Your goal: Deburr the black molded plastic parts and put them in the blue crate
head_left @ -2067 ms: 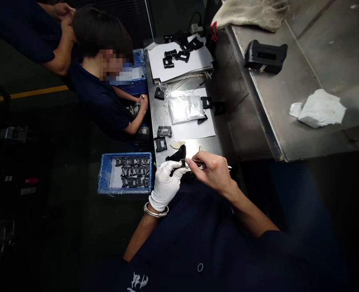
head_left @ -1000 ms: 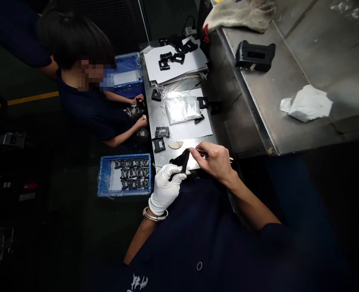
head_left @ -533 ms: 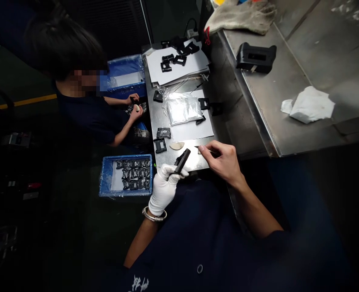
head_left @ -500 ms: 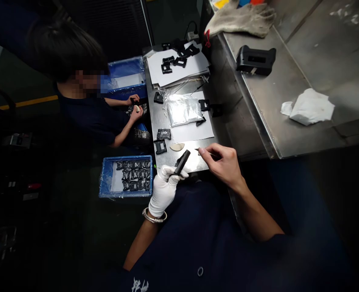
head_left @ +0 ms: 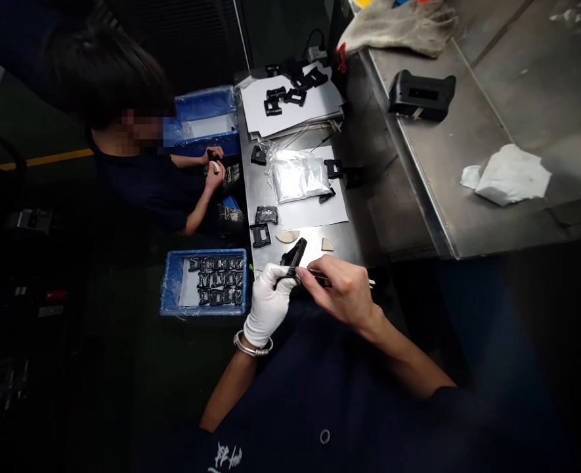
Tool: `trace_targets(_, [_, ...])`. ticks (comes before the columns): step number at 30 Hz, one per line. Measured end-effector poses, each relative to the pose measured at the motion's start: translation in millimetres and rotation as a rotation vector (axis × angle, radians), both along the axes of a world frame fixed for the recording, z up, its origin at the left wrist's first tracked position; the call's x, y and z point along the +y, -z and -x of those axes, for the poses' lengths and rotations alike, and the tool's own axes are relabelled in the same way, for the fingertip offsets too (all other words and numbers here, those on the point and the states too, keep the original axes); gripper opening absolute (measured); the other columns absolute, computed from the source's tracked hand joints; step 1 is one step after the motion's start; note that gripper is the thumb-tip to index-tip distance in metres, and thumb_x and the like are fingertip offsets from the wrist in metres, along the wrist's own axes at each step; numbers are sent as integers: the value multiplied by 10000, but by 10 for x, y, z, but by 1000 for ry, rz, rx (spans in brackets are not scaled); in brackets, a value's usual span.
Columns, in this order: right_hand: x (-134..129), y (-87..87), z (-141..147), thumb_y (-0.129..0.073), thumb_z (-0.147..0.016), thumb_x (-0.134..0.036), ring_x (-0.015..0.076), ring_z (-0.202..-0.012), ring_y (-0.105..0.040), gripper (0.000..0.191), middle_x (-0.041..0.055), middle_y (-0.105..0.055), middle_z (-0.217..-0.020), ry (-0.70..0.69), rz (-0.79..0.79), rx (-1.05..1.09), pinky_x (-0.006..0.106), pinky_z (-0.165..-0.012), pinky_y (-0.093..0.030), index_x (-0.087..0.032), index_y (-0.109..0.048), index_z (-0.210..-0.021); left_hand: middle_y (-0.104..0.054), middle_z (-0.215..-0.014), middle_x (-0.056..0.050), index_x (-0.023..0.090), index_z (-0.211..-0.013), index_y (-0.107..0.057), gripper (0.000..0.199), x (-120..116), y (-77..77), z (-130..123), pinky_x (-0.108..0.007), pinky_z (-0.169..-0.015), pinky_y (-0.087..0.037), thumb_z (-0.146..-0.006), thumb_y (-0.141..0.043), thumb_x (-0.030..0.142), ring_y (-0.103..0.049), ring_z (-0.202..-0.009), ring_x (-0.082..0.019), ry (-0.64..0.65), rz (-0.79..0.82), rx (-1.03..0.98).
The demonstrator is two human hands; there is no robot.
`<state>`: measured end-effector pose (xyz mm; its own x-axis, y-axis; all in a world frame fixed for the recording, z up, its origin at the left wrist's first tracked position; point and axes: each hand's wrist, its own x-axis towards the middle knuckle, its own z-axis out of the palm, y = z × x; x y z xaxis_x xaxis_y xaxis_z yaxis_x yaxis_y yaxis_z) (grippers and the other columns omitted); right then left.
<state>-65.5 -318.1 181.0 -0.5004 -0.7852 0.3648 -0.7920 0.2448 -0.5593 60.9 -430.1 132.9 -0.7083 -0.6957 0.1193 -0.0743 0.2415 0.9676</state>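
My left hand (head_left: 266,305), in a white glove, grips a black plastic part (head_left: 294,257) upright above the near edge of the steel table (head_left: 270,253). My right hand (head_left: 342,293), bare, pinches a thin metal pick or blade (head_left: 337,279) whose tip reaches the black part. The exact contact point is hidden by my fingers. Two pale crescent pieces (head_left: 288,236) lie on the steel just beyond my hands, the second (head_left: 327,244) close to my right hand.
On the table lie a silvery plastic bag (head_left: 297,176), a paper stack (head_left: 290,108) bearing black parts, and small black parts. A blue crate (head_left: 204,253) of bagged parts sits at left. A seated co-worker (head_left: 137,184) works beyond it. A steel shelf (head_left: 467,197) runs along the right.
My right hand has swung from beyond the black part back against it, bringing the tool's tip to it. The black part is tilted slightly differently in my gloved hand.
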Motion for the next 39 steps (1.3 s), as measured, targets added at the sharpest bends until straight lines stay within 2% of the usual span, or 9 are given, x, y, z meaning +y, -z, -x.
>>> trace_targets(11, [-47, 54, 212, -590, -953, -409, 123, -620, -624, 282, 24, -703, -714, 81, -60, 79, 260, -587, -364, -187, -644, -789, -699, -884, -12, 219, -942, -630, 42, 18, -96, 20, -319, -795, -588, -933, -590, 225, -696, -832, -158, 78, -24, 69])
trace_targets(19, [-77, 99, 417, -566, -960, -436, 137, -688, -659, 321, 30, -718, -751, 153, -81, 80, 252, -610, -361, -175, -664, -801, -707, -916, -17, 223, -952, -606, 51, 26, -71, 2, -351, -819, -586, -937, -577, 184, -701, -894, -175, 141, -24, 122])
trace_targets(24, [-91, 160, 563, -571, -939, -478, 144, -653, -612, 370, 42, -688, -720, 195, -85, -135, 267, -600, -361, -172, -667, -753, -712, -908, -32, 208, -958, -574, 25, 10, -75, 5, -357, -825, -582, -952, -561, 229, -703, -899, -180, 162, -13, 107])
trace_targets(27, [-81, 137, 595, -592, -925, -464, 121, -633, -561, 308, 17, -651, -734, 73, 39, -489, 253, -604, -392, -174, -694, -913, -706, -884, -38, 188, -949, -610, 67, -24, -100, 32, -335, -793, -565, -944, -590, 251, -691, -841, -170, 122, 67, 11])
trace_targets(30, [-77, 88, 554, -651, -888, -437, 100, -599, -494, 334, -27, -583, -693, -153, -4, -733, 234, -564, -372, -197, -675, -1119, -709, -871, -52, 169, -937, -640, 123, -74, -160, 79, -333, -779, -543, -935, -614, 290, -671, -832, -178, 158, 257, -64])
trace_targets(34, [-97, 103, 480, -697, -855, -409, 88, -599, -470, 235, -33, -556, -669, -283, -108, -830, 222, -554, -359, -187, -686, -934, -740, -906, -35, 198, -967, -691, 114, -144, -248, 135, -369, -896, -516, -934, -624, 283, -676, -865, -177, 282, 597, -66])
trace_targets(35, [-103, 126, 468, -701, -851, -412, 85, -593, -463, 235, -29, -556, -673, -258, -88, -848, 220, -541, -351, -180, -669, -875, -743, -959, -37, 211, -970, -700, 106, -155, -258, 143, -385, -942, -504, -924, -638, 283, -678, -920, -185, 262, 643, -75])
trace_targets(37, [-112, 185, 444, -711, -839, -423, 79, -574, -445, 267, -22, -552, -683, -185, -20, -892, 217, -507, -328, -173, -626, -800, -711, -1126, -69, 217, -1028, -692, 186, -165, -255, 154, -424, -1029, -472, -876, -702, 324, -641, -1099, -230, 81, 638, -71])
trace_targets(39, [-113, 257, 410, -717, -833, -431, 69, -542, -415, 289, -27, -529, -671, -161, 34, -962, 214, -476, -300, -173, -598, -775, -608, -1323, -125, 209, -1219, -604, 486, -163, -234, 163, -460, -1102, -436, -813, -756, 428, -545, -1279, -281, -141, 470, 3])
